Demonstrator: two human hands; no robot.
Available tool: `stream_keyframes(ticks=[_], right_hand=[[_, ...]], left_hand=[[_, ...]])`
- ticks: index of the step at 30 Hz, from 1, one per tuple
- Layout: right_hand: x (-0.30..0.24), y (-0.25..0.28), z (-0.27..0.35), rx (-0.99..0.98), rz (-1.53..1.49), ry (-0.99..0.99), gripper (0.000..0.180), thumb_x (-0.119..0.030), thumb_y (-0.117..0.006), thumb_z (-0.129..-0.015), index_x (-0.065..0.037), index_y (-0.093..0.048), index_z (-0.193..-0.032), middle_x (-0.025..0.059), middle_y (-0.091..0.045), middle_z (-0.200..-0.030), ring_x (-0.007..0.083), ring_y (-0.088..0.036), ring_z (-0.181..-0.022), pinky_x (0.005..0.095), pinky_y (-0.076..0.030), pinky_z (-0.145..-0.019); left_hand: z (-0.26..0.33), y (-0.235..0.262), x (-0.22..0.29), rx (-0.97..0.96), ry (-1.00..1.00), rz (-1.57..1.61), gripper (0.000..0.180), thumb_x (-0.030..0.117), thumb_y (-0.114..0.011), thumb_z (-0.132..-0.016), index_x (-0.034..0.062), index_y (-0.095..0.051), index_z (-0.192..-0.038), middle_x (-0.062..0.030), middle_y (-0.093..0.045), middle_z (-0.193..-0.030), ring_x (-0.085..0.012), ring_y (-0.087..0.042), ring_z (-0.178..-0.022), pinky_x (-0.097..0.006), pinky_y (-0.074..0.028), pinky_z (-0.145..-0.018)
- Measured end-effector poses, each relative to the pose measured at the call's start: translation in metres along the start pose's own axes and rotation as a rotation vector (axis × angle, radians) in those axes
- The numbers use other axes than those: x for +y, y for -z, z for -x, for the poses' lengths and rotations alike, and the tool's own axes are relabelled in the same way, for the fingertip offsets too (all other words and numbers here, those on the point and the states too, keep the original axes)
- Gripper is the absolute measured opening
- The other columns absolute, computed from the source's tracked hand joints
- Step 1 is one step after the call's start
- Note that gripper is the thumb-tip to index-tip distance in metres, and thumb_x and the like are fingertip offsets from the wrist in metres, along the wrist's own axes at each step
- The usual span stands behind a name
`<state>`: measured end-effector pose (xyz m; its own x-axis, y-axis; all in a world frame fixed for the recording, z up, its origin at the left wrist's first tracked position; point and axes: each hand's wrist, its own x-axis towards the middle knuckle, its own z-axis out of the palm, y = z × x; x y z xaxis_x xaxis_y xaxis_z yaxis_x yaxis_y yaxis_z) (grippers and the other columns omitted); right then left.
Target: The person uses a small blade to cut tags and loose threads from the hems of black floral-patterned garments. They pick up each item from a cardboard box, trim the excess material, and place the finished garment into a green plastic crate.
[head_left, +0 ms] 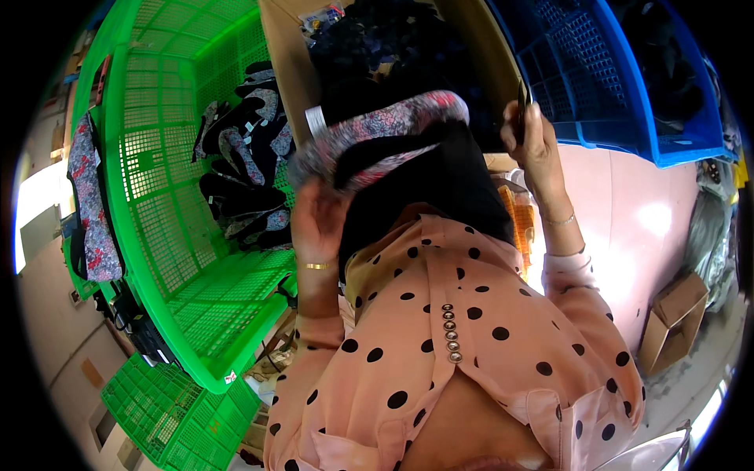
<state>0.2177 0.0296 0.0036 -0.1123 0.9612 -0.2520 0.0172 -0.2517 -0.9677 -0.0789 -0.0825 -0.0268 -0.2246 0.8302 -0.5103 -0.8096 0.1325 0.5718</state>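
My left hand [320,220] is closed on one end of a curved, padded-looking strip of floral fabric [393,118] in grey, pink and red. A black side and a small white label [316,120] show on it. The strip lies across my black-clad lap, its far end toward the right. My right hand [537,145] is raised apart from the strip, over the right edge of a cardboard box. Its fingers grip a slim dark tool with a pointed metal tip [524,100], which looks like thread snips; most of it is hidden by the fingers.
A green plastic crate [157,204] at my left holds several similar floral and black pieces [247,149]. One more floral piece [94,208] hangs over its outer rim. The cardboard box [287,67] ahead contains dark pieces. Blue crates [620,102] stand at the right.
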Motion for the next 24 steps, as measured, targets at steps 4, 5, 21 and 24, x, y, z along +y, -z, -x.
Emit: stream_keyframes(ticks=[4, 5, 21, 24], right_hand=[[0.03, 0.019, 0.029, -0.035, 0.09, -0.055, 0.05, -0.048, -0.032, -0.103, -0.003, -0.055, -0.095, -0.0016, -0.043, -0.062, 0.0064, -0.038, -0.055, 0.0202, -0.03, -0.051], [0.035, 0.021, 0.034, -0.056, 0.142, -0.025, 0.048, -0.046, -0.035, -0.104, -0.003, -0.055, -0.094, -0.0016, -0.044, -0.063, 0.0068, -0.039, -0.056, 0.0201, -0.032, -0.052], [0.015, 0.002, 0.024, -0.301, 0.642, 0.11, 0.037, -0.035, -0.052, -0.098, 0.0, -0.057, -0.089, 0.0195, -0.058, -0.068, 0.0348, -0.058, -0.062, 0.0374, -0.044, -0.057], [0.009, -0.002, 0.016, -0.311, 0.648, 0.132, 0.038, -0.035, -0.054, -0.097, 0.0, -0.058, -0.085, 0.0198, -0.058, -0.068, 0.0353, -0.058, -0.061, 0.0381, -0.044, -0.056]], left_hand=[[0.038, 0.034, -0.019, 0.12, 0.049, -0.454, 0.035, 0.01, -0.062, -0.091, 0.0011, -0.052, -0.123, -0.0102, -0.062, -0.116, -0.0226, -0.059, -0.107, -0.036, -0.047, -0.096], [0.039, 0.04, -0.02, 0.169, 0.009, -0.631, 0.036, 0.008, -0.063, -0.09, 0.0007, -0.052, -0.123, -0.0101, -0.062, -0.115, -0.0216, -0.059, -0.106, -0.034, -0.047, -0.095], [-0.081, -0.115, -0.032, -0.66, -0.195, -1.248, 0.016, 0.015, -0.068, -0.089, -0.0007, -0.07, -0.093, 0.004, -0.061, -0.072, -0.0035, -0.051, -0.065, -0.019, -0.041, -0.058], [-0.092, -0.113, -0.03, -0.648, -0.066, -1.096, 0.017, 0.014, -0.071, -0.088, -0.0014, -0.069, -0.094, 0.0059, -0.058, -0.075, 0.0, -0.05, -0.067, -0.016, -0.04, -0.059]])
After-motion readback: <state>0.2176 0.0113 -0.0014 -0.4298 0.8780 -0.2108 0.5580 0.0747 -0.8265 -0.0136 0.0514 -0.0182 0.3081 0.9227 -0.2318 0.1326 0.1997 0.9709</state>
